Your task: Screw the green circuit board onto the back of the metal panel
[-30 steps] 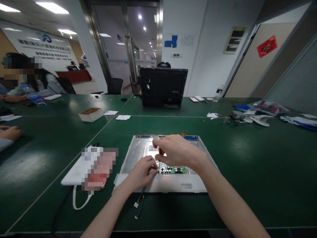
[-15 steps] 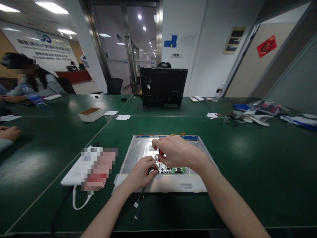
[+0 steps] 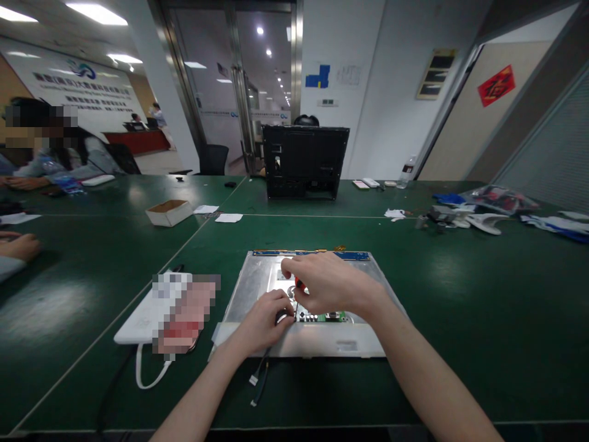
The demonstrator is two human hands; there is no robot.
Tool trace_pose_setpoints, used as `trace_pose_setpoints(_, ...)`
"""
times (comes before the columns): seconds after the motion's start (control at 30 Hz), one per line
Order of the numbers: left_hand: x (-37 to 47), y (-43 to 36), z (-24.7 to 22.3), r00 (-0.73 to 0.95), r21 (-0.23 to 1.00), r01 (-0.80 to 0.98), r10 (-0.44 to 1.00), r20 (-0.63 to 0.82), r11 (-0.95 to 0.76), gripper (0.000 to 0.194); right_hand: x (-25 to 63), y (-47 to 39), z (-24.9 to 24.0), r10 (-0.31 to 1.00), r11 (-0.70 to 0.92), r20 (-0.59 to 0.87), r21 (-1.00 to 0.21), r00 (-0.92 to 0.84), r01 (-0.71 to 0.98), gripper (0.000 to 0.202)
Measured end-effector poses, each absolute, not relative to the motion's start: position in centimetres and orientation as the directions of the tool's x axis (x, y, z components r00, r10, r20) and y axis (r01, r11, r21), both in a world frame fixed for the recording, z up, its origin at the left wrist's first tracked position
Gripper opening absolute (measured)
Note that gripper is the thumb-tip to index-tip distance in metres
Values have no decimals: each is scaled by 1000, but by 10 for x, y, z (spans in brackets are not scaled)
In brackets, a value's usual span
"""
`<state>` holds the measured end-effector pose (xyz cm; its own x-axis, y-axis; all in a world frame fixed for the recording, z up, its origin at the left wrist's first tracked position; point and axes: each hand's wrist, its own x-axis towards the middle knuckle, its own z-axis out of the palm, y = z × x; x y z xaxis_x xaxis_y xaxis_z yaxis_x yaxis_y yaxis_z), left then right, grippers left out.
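Observation:
A silver display panel (image 3: 313,341) lies flat on the green table, with a green circuit board (image 3: 332,317) showing near its middle. Above that board my right hand (image 3: 329,282) is closed around a screwdriver with a red and black handle (image 3: 300,283). Its thin shaft points down at the board's left part, where the tip is hidden. My left hand (image 3: 267,316) rests on the panel just left of the shaft, fingers closed on a dark cable (image 3: 280,315). Loose cable ends with white connectors (image 3: 253,380) hang past the panel's front edge.
Left of the panel lie a white device (image 3: 138,322) with a white cord and a pixelated pink item (image 3: 188,316). Farther back are a white box (image 3: 169,213) and a black monitor housing (image 3: 306,162). Another person's hand (image 3: 21,247) is at far left; plastic bags (image 3: 499,199) lie right.
Almost nothing differs. Both hands stay in place at the board, with the right hand shifted only very slightly around the screwdriver.

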<state>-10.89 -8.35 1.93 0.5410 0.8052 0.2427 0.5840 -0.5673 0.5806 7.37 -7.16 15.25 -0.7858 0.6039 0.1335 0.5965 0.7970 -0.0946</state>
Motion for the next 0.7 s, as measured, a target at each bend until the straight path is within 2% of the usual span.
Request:
trace_pose_setpoints(0.33,-108,-84,24,547,578,596,809,216,-557,8,69,-66,149,726,686,112,-50,-679,725,24)
trace_pose_setpoints(0.53,-109,-83,21,542,573,598,809,228,-561,5,71,-72,153,650,760,117,-64,-751,647,33)
trace_pose_setpoints(0.7,-108,-83,21,547,583,586,806,228,-563,6,71,-72,153,642,767,115,-69,-758,638,34)
